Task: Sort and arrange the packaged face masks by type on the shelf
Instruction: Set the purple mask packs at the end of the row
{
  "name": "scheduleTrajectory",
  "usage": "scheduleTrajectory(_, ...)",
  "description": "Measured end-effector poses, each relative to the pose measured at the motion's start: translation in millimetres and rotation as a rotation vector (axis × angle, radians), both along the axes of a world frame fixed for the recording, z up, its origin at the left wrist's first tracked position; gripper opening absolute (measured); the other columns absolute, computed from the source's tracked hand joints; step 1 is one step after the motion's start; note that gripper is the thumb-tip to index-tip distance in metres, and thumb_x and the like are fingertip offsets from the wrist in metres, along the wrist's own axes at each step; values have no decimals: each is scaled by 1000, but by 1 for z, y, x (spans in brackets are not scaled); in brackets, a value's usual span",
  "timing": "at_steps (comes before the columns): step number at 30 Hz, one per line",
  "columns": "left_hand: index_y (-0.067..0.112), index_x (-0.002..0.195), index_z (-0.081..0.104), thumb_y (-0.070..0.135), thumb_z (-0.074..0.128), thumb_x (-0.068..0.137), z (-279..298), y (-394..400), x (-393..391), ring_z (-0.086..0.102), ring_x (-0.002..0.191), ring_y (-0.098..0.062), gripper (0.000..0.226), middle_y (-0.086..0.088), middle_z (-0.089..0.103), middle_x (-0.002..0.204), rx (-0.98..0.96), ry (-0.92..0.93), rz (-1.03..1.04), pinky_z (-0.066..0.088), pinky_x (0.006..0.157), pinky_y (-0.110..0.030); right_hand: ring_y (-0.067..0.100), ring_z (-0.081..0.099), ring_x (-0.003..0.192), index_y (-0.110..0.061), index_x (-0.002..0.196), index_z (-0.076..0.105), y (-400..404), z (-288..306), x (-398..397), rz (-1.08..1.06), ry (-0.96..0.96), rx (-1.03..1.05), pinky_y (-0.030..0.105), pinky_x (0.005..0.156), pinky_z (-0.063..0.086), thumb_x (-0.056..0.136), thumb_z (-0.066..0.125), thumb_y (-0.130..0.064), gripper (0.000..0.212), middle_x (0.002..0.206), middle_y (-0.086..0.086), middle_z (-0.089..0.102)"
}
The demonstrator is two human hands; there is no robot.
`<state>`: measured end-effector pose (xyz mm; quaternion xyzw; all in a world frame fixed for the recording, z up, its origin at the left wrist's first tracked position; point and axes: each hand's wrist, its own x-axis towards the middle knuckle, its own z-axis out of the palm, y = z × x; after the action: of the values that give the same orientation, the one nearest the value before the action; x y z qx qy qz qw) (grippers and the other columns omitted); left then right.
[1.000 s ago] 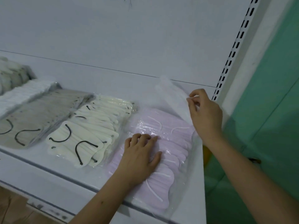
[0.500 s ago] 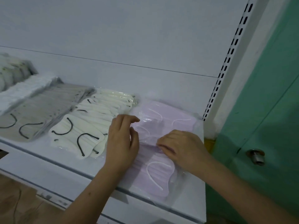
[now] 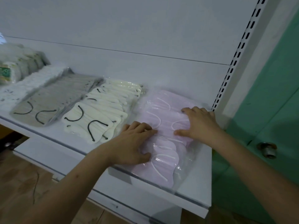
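A fanned row of pink packaged masks (image 3: 163,110) with white ear loops lies at the right end of the white shelf (image 3: 194,189). My left hand (image 3: 134,143) lies flat on the row's left side, fingers spread. My right hand (image 3: 199,123) presses flat on its right side, near the shelf's upright. To the left lie a row of cream masks (image 3: 100,110) with black loops, then grey masks (image 3: 53,101), then white masks (image 3: 29,84).
Green-labelled packs (image 3: 14,68) sit at the far left against the back panel. A slotted upright (image 3: 239,50) bounds the shelf on the right, with a green door (image 3: 275,97) and its knob (image 3: 267,150) beyond. Wooden floor shows below.
My right hand let go of a clear pack it held up at the back and came down on the pink row. Both hands now lie spread flat on it.
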<state>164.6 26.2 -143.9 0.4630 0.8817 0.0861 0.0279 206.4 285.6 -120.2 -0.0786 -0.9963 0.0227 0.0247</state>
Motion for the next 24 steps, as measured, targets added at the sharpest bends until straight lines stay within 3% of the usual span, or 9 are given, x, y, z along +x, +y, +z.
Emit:
scheduleTrajectory(3,34,141,48,69,45,70,16,8,-5,35,117,-13,79,13,43,128,-82,25,-31,27,104,-35,25,49,120,-27,133,50,2,8,-8,20,30,-49,36,97,34,77,69,-64,69,126,0,56)
scheduleTrajectory(6,31,130,57,63,55,71,18,9,-9,36,124,-14,67,12,44,131,-61,28,-70,24,111,-38,22,60,100,-21,109,67,7,13,-6,50,172,-259,32,82,45,86,69,-43,32,103,0,61)
scheduleTrajectory(9,27,121,60,57,62,75,15,5,-8,43,127,-12,55,12,53,129,22,-19,-90,28,113,-38,14,64,89,-22,94,73,15,17,1,28,299,-402,36,82,54,90,67,-31,12,93,-5,70)
scheduleTrajectory(11,27,119,58,47,70,81,15,4,-4,51,116,-8,44,14,59,119,75,-44,-83,29,112,-32,7,66,86,-25,88,75,18,19,4,12,389,-462,35,84,56,89,68,-27,7,89,-9,73)
scheduleTrajectory(15,28,111,55,37,78,82,20,-1,4,52,102,-6,38,16,58,103,168,7,-82,25,106,-15,10,67,85,-25,87,74,18,27,8,1,552,-584,33,85,55,90,69,-25,6,86,-7,73)
scheduleTrajectory(19,34,117,60,36,78,80,22,-5,4,49,105,0,41,20,57,105,228,60,-135,26,108,-22,7,65,83,-26,89,71,11,31,15,61,560,-696,21,79,50,92,68,-25,4,86,-11,71)
scheduleTrajectory(24,34,118,63,37,77,78,25,0,5,48,108,-11,42,14,52,110,268,102,-163,33,105,-31,8,63,79,-23,96,69,11,11,15,42,361,-821,5,63,43,95,64,-23,5,86,-11,68)
